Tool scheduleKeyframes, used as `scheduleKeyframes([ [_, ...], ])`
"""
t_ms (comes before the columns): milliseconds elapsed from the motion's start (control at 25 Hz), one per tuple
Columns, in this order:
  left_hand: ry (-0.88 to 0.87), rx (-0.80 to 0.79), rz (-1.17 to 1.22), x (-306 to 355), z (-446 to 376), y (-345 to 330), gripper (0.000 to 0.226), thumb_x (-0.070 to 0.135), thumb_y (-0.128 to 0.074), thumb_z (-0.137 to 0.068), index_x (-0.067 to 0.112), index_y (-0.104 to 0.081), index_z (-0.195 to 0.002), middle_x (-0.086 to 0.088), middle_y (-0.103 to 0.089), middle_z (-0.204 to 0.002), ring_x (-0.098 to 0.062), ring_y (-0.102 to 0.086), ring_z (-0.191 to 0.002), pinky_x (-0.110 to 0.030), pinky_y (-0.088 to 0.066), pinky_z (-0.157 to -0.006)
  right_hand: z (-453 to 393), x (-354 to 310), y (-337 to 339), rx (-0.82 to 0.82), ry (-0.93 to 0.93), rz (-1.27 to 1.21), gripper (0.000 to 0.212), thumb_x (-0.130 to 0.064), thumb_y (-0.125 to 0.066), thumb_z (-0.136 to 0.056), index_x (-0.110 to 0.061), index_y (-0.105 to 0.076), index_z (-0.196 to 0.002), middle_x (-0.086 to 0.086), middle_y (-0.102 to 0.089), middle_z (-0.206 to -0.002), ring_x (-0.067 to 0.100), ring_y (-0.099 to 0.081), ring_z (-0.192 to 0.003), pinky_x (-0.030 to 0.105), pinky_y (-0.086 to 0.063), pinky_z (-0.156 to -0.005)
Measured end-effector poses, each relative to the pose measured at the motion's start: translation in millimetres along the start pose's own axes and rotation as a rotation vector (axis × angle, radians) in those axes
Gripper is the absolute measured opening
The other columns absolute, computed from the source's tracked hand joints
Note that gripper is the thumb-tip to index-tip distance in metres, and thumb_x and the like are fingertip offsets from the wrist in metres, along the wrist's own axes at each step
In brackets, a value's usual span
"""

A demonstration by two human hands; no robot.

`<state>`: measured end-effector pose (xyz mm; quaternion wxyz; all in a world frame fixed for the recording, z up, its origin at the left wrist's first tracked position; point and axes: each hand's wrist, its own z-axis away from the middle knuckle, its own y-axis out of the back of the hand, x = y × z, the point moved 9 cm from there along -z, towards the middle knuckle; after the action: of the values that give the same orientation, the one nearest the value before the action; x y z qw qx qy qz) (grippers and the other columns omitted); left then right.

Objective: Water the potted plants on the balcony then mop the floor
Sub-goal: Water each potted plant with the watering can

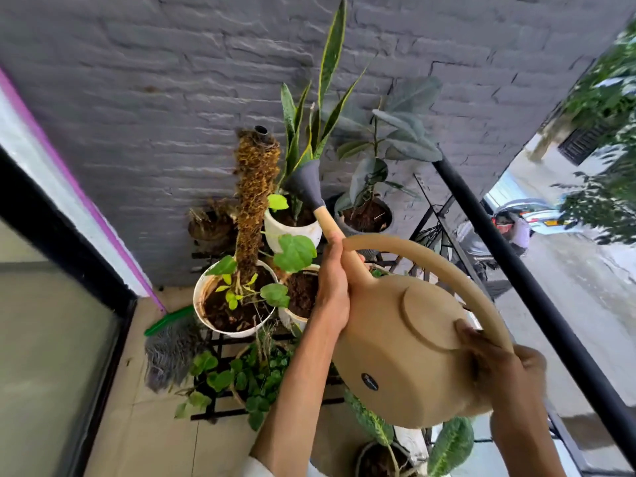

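- A tan plastic watering can (406, 346) with a long arched handle is held up over a cluster of potted plants against a grey brick wall (155, 80).
- The left hand (332, 287) is wrapped around the base of the spout; the right hand (499, 359) grips the rear of the handle and body.
- The can's grey cone-shaped rose (304, 182) points at a white round pot holding a tall snake plant (292, 228). No water stream is visible.
- Nearby stand a white pot with a brown coir pole (234, 301), a smaller white pot of dark soil (299, 297) and a grey pot with a rubber plant (368, 218).
- Judgement: watering is under way, with several pots probably left.
- A green-headed grey string mop (172, 342) lies on the beige floor tiles (155, 425) by the wall, untouched; mopping has not begun.
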<state>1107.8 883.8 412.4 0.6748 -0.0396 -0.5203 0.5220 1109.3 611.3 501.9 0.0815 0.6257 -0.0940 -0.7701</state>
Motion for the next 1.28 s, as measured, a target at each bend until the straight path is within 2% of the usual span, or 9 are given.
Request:
scheduleKeyframes([
  [120,-0.047,0.014,0.053,15,11,16,0.053,0.062,-0.049,-0.100,0.011,-0.063,-0.104,-0.002,-0.060,-0.071,-0.016,-0.061,-0.062,-0.035,-0.054,-0.072,18,-16,-13,-0.065,0.050,0.019,0.055,-0.040,-0.085,-0.058,-0.005,-0.043,-0.061,0.008,-0.025,-0.063,0.024,-0.024,-0.063,0.036,-0.015,-0.059],
  [320,-0.125,0.040,0.073,55,21,43,0.062,0.060,-0.047,-0.101,0.007,-0.063,-0.126,-0.003,-0.064,-0.078,-0.016,-0.063,-0.066,-0.031,-0.055,-0.068,35,-28,-42,-0.112,0.078,0.029,0.067,-0.038,-0.088,-0.062,0.011,-0.042,-0.059,0.010,-0.028,-0.062,0.020,-0.023,-0.059,0.035,-0.015,-0.058],
  [400,-0.141,0.046,0.082,66,22,55,0.065,0.059,-0.047,-0.101,0.003,-0.061,-0.130,-0.003,-0.065,-0.077,-0.016,-0.063,-0.067,-0.030,-0.055,-0.067,42,-30,-55,-0.129,0.062,0.008,0.063,-0.030,-0.090,-0.069,0.010,-0.043,-0.054,0.007,-0.028,-0.058,0.018,-0.023,-0.054,0.036,-0.015,-0.059],
  [480,-0.152,0.037,0.102,85,21,69,0.062,0.058,-0.048,-0.101,0.004,-0.063,-0.128,-0.003,-0.065,-0.077,-0.015,-0.064,-0.069,-0.031,-0.055,-0.069,52,-35,-78,-0.146,0.062,0.001,0.059,-0.028,-0.087,-0.071,-0.009,-0.040,-0.041,0.004,-0.026,-0.052,0.018,-0.022,-0.054,0.037,-0.013,-0.060],
  [640,-0.116,-0.018,0.132,119,3,100,0.059,0.060,-0.049,-0.100,0.008,-0.069,-0.119,-0.004,-0.066,-0.080,-0.014,-0.064,-0.071,-0.032,-0.055,-0.074,68,-40,-124,-0.109,0.084,0.021,0.080,-0.043,-0.089,-0.057,0.017,-0.035,-0.062,0.008,-0.027,-0.058,0.022,-0.021,-0.060,0.036,-0.014,-0.058],
  [720,-0.086,-0.009,0.152,132,-9,117,0.058,0.061,-0.049,-0.100,0.009,-0.069,-0.118,-0.003,-0.065,-0.078,-0.013,-0.064,-0.067,-0.032,-0.054,-0.074,75,-39,-145,-0.052,0.067,0.067,0.083,-0.041,-0.093,-0.058,0.020,-0.038,-0.066,0.010,-0.030,-0.060,0.023,-0.024,-0.061,0.039,-0.013,-0.054],
  [800,-0.025,0.015,0.164,142,-26,137,0.058,0.063,-0.049,-0.099,0.010,-0.070,-0.110,-0.003,-0.065,-0.075,-0.014,-0.064,-0.064,-0.031,-0.055,-0.070,83,-38,-170,-0.011,0.045,0.097,0.075,-0.038,-0.094,-0.060,0.012,-0.038,-0.060,0.008,-0.031,-0.057,0.022,-0.026,-0.060,0.044,-0.011,-0.054],
  [1080,0.198,0.203,0.065,145,-80,208,0.060,0.062,-0.045,-0.102,0.006,-0.065,-0.091,-0.006,-0.060,-0.069,-0.019,-0.060,-0.061,-0.032,-0.054,-0.069,98,-25,-245,0.048,-0.051,0.269,0.062,-0.050,-0.093,-0.057,0.007,-0.069,-0.065,0.009,-0.046,-0.055,0.021,-0.038,-0.061,0.038,-0.026,-0.066],
  [1280,0.369,0.285,0.052,129,-96,237,0.057,0.056,-0.048,-0.104,0.008,-0.061,-0.074,-0.007,-0.057,-0.064,-0.023,-0.056,-0.057,-0.033,-0.051,-0.064,105,-25,-280,0.054,-0.076,0.408,0.040,-0.050,-0.093,-0.064,-0.019,-0.073,-0.048,0.006,-0.051,-0.043,0.026,-0.046,-0.055,0.036,-0.032,-0.059],
])
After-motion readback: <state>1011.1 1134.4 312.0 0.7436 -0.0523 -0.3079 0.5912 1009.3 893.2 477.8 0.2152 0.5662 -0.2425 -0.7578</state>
